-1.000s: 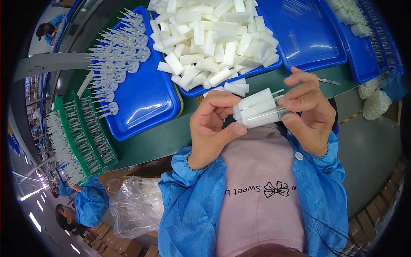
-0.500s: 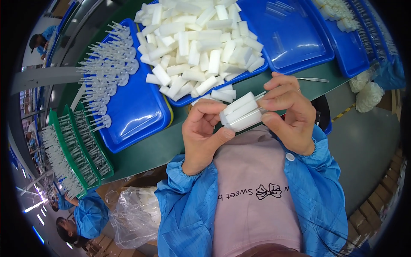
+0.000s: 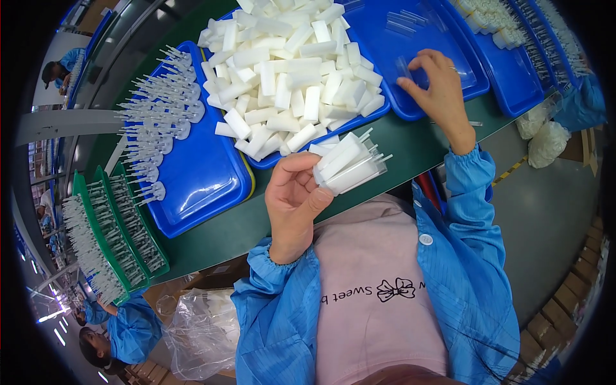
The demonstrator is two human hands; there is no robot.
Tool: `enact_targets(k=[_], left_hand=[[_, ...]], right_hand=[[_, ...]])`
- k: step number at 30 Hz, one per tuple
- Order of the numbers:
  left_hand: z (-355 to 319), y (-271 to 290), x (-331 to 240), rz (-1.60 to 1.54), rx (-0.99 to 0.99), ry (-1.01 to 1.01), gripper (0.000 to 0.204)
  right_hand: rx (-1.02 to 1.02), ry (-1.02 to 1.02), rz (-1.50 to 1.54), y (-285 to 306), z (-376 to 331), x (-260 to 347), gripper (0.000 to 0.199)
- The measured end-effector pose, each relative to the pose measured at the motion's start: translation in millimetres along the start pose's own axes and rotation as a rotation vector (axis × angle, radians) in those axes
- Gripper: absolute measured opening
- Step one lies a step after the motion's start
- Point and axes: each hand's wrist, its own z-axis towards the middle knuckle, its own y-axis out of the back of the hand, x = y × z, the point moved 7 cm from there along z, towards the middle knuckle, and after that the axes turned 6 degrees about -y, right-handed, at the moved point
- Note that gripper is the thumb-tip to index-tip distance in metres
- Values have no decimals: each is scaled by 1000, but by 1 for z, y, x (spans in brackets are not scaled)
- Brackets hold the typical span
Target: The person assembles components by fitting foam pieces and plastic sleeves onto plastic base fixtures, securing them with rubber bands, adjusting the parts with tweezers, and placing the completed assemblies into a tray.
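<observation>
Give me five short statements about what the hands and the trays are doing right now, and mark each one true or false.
1. The left hand holds a bundle of white pieces. True.
2. The right hand grips that bundle too. False: it reaches into a blue tray away from the bundle, its fingers at a small clear piece.
3. The middle tray is heaped with white blocks. True.
4. The left blue tray is filled edge to edge with white blocks. False: it holds rows of clear handled pieces along its left side, and much of it is bare.
5. Green racks sit left of the blue trays. True.
</observation>
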Motion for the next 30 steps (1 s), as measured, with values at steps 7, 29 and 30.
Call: enact_targets(k=[7, 29, 30], left_hand=[[1, -1, -3, 4, -3, -29, 44], [-7, -29, -52, 962, 140, -553, 49], [-7, -34, -52, 1027, 197, -567, 50]], right_hand=[[92, -277, 502, 17, -2, 7, 19], [410, 58, 877, 63, -21, 99, 12], [411, 59, 878, 63, -21, 99, 12]])
